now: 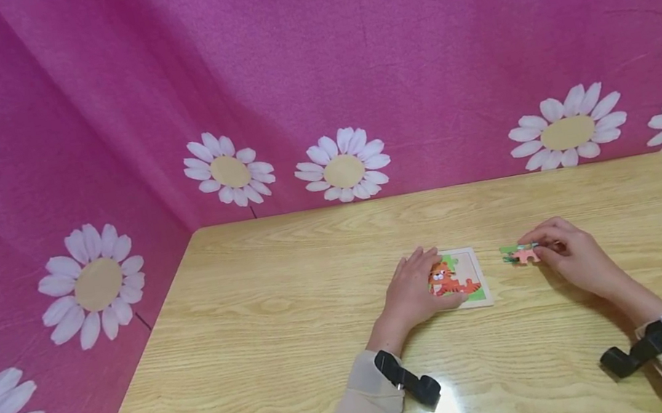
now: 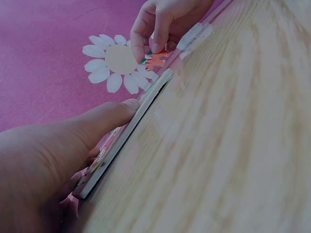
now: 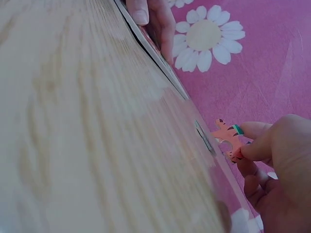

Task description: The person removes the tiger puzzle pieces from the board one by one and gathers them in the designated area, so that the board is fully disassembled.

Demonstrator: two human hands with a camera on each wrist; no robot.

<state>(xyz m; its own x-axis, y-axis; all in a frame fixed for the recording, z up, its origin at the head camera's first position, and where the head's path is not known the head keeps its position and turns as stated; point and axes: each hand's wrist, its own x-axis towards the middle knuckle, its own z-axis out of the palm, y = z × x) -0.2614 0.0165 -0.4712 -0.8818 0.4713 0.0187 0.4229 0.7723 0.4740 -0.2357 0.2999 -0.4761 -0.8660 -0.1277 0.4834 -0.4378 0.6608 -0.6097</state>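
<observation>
A square jigsaw board (image 1: 485, 286) with a pale rim and a partly assembled orange tiger picture lies on the table. My left hand (image 1: 411, 290) holds its left side, thumb along the near edge and fingers at the far edge. To the right of the board, my right hand (image 1: 572, 256) pinches an orange puzzle piece (image 3: 227, 138) with dark stripes and a bit of green. Below this piece, a flat green piece (image 3: 204, 138) lies on the table. My palm hides the board's left part in the head view.
The wooden table (image 1: 248, 339) extends to both sides of the board. Behind it and at its left hangs a magenta curtain (image 1: 304, 56) with white daisies. Black straps with wrist cameras (image 1: 406, 379) are on both sleeves.
</observation>
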